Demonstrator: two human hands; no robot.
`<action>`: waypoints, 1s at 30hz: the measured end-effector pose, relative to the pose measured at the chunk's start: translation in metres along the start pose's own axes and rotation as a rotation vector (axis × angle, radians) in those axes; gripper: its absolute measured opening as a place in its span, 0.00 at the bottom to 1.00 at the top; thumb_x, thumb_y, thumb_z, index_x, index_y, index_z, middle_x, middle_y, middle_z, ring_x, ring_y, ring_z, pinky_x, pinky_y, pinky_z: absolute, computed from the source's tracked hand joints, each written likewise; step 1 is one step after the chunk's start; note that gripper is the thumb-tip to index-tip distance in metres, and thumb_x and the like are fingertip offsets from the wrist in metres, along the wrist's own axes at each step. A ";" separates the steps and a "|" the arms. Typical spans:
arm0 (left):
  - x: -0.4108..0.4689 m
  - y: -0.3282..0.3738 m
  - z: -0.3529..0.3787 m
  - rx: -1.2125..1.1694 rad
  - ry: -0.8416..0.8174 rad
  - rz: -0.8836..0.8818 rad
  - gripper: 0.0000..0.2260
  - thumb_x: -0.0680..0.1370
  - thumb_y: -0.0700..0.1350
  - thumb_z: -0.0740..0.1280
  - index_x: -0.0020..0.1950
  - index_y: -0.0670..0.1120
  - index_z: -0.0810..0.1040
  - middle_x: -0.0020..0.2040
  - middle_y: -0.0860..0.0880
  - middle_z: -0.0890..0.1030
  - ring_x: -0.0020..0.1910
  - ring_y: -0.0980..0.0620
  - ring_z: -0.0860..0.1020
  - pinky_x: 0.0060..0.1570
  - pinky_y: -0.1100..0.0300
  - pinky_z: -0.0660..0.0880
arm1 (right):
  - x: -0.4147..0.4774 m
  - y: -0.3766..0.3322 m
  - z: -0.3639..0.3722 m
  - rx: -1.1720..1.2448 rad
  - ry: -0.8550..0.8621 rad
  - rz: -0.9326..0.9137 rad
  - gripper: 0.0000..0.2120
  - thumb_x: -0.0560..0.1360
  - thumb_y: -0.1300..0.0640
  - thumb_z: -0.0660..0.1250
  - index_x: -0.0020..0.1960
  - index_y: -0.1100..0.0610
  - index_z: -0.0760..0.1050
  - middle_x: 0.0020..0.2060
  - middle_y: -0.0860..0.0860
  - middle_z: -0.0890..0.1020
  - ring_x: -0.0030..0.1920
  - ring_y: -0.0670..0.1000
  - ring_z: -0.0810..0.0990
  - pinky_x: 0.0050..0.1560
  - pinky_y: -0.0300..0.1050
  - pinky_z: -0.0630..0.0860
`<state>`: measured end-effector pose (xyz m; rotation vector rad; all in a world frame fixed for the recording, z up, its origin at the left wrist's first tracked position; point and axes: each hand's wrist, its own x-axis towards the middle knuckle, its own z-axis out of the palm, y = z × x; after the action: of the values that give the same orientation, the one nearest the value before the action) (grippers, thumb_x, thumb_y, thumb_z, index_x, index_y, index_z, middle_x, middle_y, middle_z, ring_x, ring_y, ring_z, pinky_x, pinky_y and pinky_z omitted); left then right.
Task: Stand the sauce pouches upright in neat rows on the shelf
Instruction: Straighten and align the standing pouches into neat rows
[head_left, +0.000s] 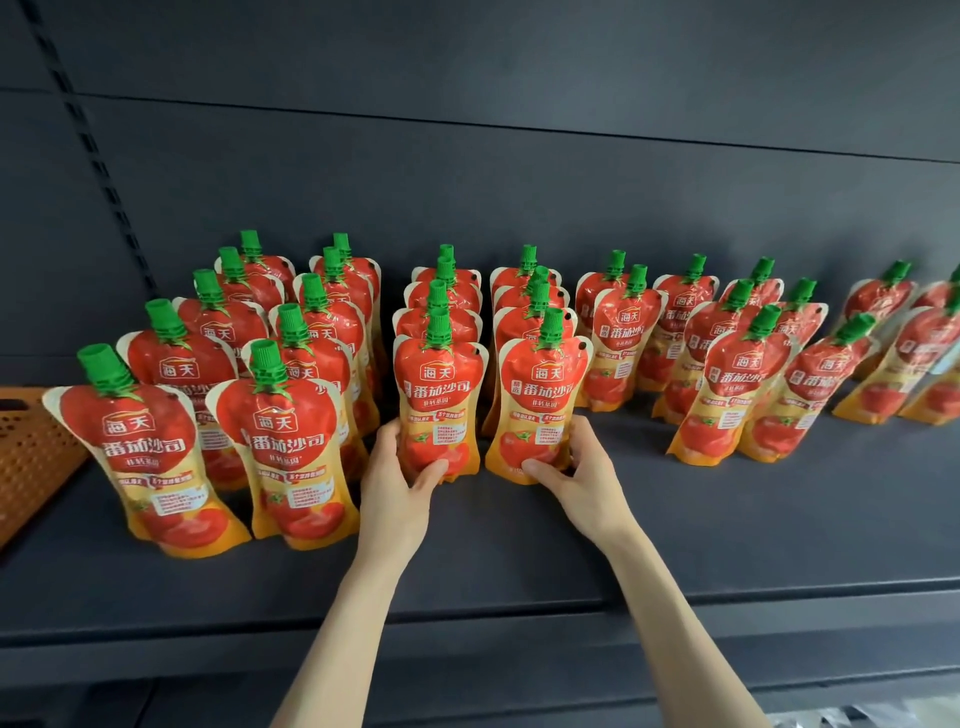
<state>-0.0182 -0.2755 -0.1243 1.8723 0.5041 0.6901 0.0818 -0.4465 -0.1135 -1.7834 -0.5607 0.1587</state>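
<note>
Shelf (519, 571), left to right. Two rows of sauce pouches (291, 431), upright. Left hand (397, 488) grips third-row front pouch (439, 395) at its base. Right hand (582, 483) grips fourth-row front pouch (543, 400) likewise. Right-side pouches (727, 395) lean. Step: aligning fronts. Next, probably: straighten the leaners.

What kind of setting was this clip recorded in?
Probably a shop aisle, or a mock-up of one: a dark metal shelf, a slotted upright in the back panel, and rows of identical green-capped sauce pouches.
</note>
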 end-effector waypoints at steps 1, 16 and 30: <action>0.000 0.000 0.000 0.000 -0.001 -0.001 0.25 0.74 0.43 0.69 0.68 0.47 0.64 0.63 0.49 0.74 0.63 0.51 0.73 0.62 0.53 0.72 | 0.000 0.000 0.000 0.000 -0.002 0.000 0.20 0.72 0.60 0.71 0.60 0.52 0.68 0.55 0.45 0.79 0.57 0.42 0.77 0.53 0.34 0.75; -0.002 0.003 0.002 0.055 0.021 0.015 0.25 0.74 0.43 0.69 0.69 0.46 0.64 0.64 0.47 0.74 0.64 0.49 0.73 0.59 0.56 0.71 | 0.000 -0.002 -0.001 -0.011 -0.023 0.002 0.19 0.72 0.59 0.71 0.60 0.53 0.67 0.57 0.47 0.78 0.58 0.45 0.77 0.58 0.39 0.75; -0.022 0.014 0.005 0.047 0.109 0.040 0.30 0.73 0.44 0.70 0.72 0.44 0.61 0.67 0.47 0.71 0.65 0.52 0.71 0.51 0.75 0.66 | -0.015 -0.007 -0.003 -0.087 0.082 -0.008 0.24 0.71 0.56 0.72 0.62 0.51 0.66 0.57 0.45 0.75 0.55 0.42 0.75 0.47 0.24 0.71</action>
<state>-0.0309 -0.2974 -0.1178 1.9001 0.5582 0.8165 0.0685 -0.4549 -0.1089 -1.8629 -0.5229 0.0564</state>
